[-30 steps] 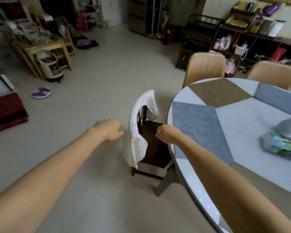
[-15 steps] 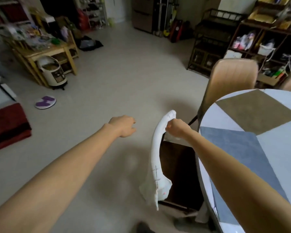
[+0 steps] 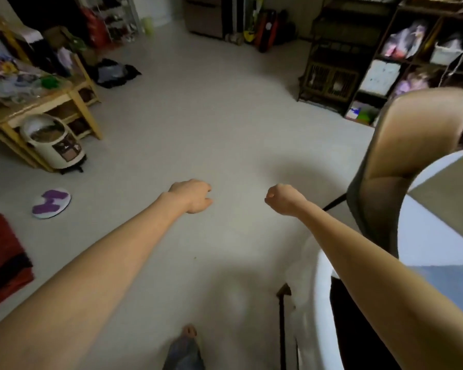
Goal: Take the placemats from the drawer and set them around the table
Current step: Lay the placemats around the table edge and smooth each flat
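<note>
Both hands clear of table (image 3: 439,236), held over floor. Left hand (image 3: 191,194) fingers loosely curled, empty; right hand (image 3: 282,198) fisted, empty. Placemats (image 3: 449,284) already on table; likely walking on.

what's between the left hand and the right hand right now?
Only bare pale floor shows in the gap between the left hand and right hand, in the head view; neither holds anything.

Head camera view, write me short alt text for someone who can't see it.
Two bare arms reach forward over a pale floor, the left hand loosely curled and the right hand in a fist, both holding nothing. At right are a round table's edge with a blue-grey placemat and a tan chair; cluttered shelves line the far walls.
</note>
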Demonstrator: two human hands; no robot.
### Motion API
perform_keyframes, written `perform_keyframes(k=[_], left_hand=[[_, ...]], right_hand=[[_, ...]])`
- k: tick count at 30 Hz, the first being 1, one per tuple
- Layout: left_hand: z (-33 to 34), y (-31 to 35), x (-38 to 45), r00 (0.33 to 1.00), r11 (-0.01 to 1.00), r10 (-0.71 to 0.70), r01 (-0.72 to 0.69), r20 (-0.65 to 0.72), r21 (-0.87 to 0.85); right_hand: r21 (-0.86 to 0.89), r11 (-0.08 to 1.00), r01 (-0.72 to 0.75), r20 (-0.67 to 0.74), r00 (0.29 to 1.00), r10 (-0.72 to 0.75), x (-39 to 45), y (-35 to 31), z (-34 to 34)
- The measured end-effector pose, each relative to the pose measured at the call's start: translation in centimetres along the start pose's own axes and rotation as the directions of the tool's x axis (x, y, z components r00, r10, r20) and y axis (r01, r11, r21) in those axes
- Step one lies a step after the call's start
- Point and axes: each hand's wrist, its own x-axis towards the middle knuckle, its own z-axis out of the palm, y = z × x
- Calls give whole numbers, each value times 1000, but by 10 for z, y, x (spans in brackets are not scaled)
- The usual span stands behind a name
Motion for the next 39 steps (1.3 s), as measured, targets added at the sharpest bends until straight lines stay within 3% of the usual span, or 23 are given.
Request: perform_keyframes(k=[6, 14, 22, 30, 33, 36, 39], left_hand=[[-79, 17, 134, 960, 953, 278, -279, 21, 118], [-150, 181, 301, 742, 709, 669, -655, 44, 262], [-240, 351, 409, 544, 488, 827, -820, 142, 300], [-292, 525, 495, 259, 182, 944, -926, 205, 330], [-305, 581, 515, 168, 61, 942, -936, 290, 346], [-319, 638, 534, 103, -28, 934, -933, 341, 359], [-324, 695, 545, 62, -86, 923, -929, 380, 360]], right_hand=[[154, 945, -290, -56, 952, 301, 60, 41, -54], [353, 718, -599, -181, 710, 681, 90, 193, -111], [482, 468, -740, -156, 453, 878, 102, 330, -187], [561, 175, -809, -143, 113, 983, 102, 438, -232], [598, 46, -800, -97, -15, 995, 98, 469, -240], [623, -43, -781, -96, -131, 987, 93, 499, -252], [631, -84, -771, -109, -195, 975, 86, 535, -260]])
